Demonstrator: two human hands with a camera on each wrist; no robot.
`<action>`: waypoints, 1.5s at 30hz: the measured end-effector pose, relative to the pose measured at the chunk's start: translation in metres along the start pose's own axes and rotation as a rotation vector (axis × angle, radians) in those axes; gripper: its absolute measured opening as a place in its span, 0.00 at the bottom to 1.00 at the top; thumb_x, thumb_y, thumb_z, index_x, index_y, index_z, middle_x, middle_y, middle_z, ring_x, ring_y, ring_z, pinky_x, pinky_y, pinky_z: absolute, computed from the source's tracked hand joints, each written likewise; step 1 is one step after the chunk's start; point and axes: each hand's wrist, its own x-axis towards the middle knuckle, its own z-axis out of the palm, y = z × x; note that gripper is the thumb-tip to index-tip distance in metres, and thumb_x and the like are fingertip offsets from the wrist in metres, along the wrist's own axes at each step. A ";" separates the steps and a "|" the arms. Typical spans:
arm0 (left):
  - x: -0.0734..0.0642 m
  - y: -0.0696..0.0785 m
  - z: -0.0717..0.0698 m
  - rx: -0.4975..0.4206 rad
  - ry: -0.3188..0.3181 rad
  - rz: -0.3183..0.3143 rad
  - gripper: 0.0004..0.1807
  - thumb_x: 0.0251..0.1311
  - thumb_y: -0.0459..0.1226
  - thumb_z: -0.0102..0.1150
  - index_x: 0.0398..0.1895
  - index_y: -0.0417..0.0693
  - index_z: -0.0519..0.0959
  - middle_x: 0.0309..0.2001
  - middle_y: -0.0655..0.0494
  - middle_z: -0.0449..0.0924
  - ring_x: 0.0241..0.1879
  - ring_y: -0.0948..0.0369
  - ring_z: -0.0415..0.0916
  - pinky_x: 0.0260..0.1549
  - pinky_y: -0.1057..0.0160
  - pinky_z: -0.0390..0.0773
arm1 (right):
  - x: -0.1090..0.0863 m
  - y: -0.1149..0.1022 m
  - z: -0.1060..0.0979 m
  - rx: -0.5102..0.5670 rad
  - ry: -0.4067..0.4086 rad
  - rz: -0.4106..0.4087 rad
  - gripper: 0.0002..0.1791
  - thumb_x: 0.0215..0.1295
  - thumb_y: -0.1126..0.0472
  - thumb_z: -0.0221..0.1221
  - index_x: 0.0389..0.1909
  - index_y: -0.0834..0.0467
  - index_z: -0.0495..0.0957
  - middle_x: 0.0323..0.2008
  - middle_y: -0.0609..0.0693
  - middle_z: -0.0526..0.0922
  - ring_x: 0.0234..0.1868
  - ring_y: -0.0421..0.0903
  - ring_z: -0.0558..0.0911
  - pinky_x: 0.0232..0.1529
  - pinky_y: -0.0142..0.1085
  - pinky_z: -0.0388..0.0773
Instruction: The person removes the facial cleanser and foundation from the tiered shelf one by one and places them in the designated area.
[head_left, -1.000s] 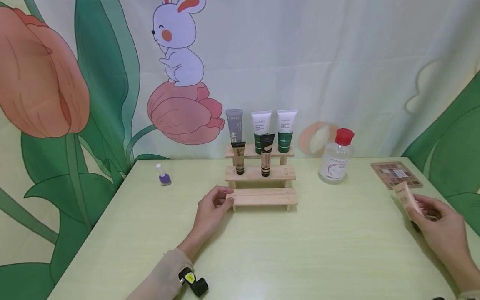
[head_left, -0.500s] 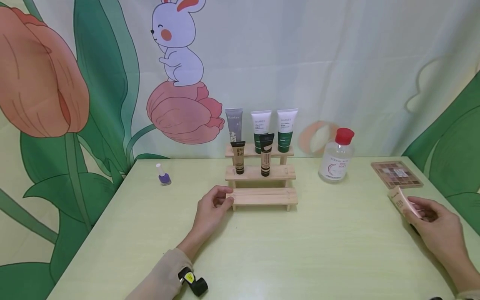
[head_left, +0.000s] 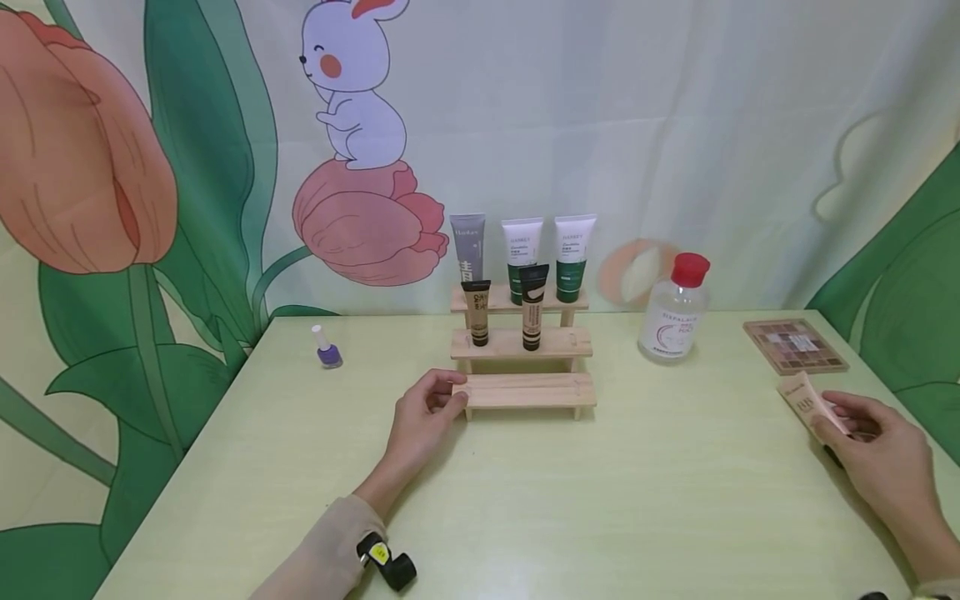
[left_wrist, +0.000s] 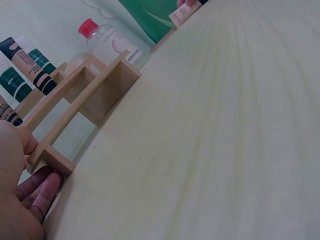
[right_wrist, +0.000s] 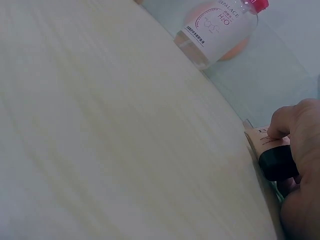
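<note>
My left hand [head_left: 423,421] grips the left end of the lowest step of a small three-step wooden stand [head_left: 528,393]; in the left wrist view its fingers curl under that end. At the right of the table, my right hand [head_left: 885,446] holds a beige BB cream tube [head_left: 812,406] with a black cap [right_wrist: 276,164], tilted, its flat end pointing up and left. On the stand's middle step are two small black-capped tubes, one gold [head_left: 478,312] and one beige [head_left: 532,308]. The top step bears a grey tube [head_left: 468,248] and two white-and-green tubes [head_left: 572,258].
A clear bottle with a red cap [head_left: 672,312] stands right of the stand. Behind the held tube lies a flat eyeshadow palette [head_left: 796,347]. A purple nail polish bottle [head_left: 327,348] stands at the left. A printed curtain [head_left: 540,108] hangs along the table's back edge.
The cream tube in my right hand has tipped further to the left, and that hand has shifted only slightly. My left hand keeps its hold on the stand.
</note>
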 end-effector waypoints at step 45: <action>0.000 -0.003 -0.002 -0.017 -0.013 0.024 0.10 0.75 0.35 0.69 0.56 0.53 0.88 0.45 0.52 0.87 0.44 0.57 0.83 0.44 0.66 0.82 | 0.017 -0.124 0.035 0.358 0.053 -0.144 0.42 0.73 0.67 0.71 0.83 0.51 0.66 0.68 0.33 0.71 0.63 0.34 0.79 0.55 0.16 0.77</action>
